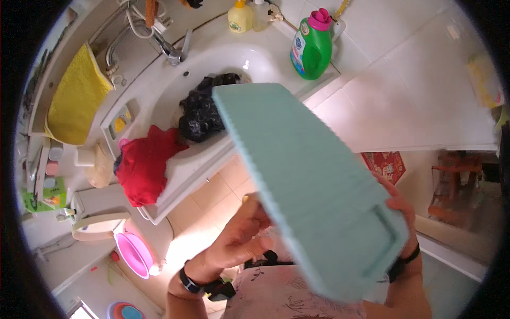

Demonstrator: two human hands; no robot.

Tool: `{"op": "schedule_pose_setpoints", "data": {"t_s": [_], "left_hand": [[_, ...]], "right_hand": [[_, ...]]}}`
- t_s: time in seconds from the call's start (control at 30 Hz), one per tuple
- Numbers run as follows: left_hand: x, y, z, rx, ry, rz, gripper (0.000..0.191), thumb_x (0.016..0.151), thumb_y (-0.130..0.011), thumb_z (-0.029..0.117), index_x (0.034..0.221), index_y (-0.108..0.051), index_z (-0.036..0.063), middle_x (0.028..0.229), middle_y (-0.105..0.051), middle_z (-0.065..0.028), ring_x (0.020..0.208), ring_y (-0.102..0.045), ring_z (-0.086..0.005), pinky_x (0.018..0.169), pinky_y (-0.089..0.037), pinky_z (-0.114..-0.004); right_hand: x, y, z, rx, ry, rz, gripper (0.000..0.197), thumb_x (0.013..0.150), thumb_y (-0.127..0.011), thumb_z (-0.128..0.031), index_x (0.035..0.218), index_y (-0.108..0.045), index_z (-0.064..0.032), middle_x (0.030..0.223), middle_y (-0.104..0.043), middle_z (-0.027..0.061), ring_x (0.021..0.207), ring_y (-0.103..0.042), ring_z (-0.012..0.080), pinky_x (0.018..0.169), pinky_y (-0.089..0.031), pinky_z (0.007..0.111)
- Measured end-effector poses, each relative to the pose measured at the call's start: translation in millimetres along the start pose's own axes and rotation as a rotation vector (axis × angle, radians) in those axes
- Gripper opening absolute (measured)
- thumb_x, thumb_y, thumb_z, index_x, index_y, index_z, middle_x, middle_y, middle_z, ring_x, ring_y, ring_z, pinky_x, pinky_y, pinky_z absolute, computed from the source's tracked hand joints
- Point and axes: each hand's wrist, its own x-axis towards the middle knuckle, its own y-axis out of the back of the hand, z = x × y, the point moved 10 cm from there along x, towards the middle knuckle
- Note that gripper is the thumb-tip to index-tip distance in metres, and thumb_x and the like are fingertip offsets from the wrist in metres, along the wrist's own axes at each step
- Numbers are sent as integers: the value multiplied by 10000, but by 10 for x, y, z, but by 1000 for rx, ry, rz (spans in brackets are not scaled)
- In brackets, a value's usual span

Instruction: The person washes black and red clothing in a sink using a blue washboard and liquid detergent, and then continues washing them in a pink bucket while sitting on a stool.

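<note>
A pale green plastic washboard [314, 175] with ridged edges and a slot near its lower end is held up, tilted, before my body. My right hand [404, 211] grips its right edge, with part of the hand hidden behind it. Close against the left edge is my left hand [239, 235], fingers bent; their tips pass out of sight by the board, so I cannot tell whether they grip it. Beyond the board, wet black cloth [203, 107] lies in the white washbasin [167, 91]. A red garment [147, 167] is draped over the basin's left front rim.
A green detergent bottle [312, 46] with a pink cap stands on the right counter. Pump bottles [240, 18] are at the back near the chrome faucet [173, 54]. A yellow towel [77, 97] hangs at left, above a toilet [119, 199] and a pink basin [133, 255].
</note>
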Motion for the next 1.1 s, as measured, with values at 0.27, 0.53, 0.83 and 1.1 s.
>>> {"op": "schedule_pose_setpoints", "data": {"t_s": [0.27, 0.53, 0.83, 1.1], "left_hand": [[450, 1278, 150, 1576, -174, 455, 783, 679, -703, 230, 1311, -275, 57, 1310, -343, -171, 1224, -319, -288, 1015, -240, -394], [541, 2340, -519, 2048, 340, 618, 722, 655, -682, 328, 1238, -378, 32, 1315, -318, -179, 1237, -275, -298, 1045, -160, -419], [599, 2261, -463, 2064, 303, 604, 624, 626, -693, 186, 1173, -425, 51, 1111, -495, -145, 1055, -453, -316, 1015, -240, -455], [717, 2256, -495, 2097, 214, 569, 569, 567, -683, 117, 1098, -492, 44, 1045, -535, -147, 961, -504, -323, 986, -302, -452]], "right_hand": [[-483, 2365, 94, 40, 131, 144, 495, 727, -493, -267, 1123, -478, 31, 1091, -531, 158, 973, -519, 250, 868, -405, 334], [1336, 2697, 761, 51, -187, 172, 319, 814, -483, -93, 1096, -425, 44, 900, -500, 84, 735, -437, 116, 615, -392, 203], [3835, 3542, 2701, 961, -846, 221, 156, 818, -492, -155, 842, -456, -6, 691, -408, 39, 505, -377, 93, 408, -346, 204], [4944, 3962, 3119, 1144, -781, 117, 189, 811, -476, -137, 918, -440, 14, 731, -385, 67, 579, -409, 146, 507, -446, 266]]}}
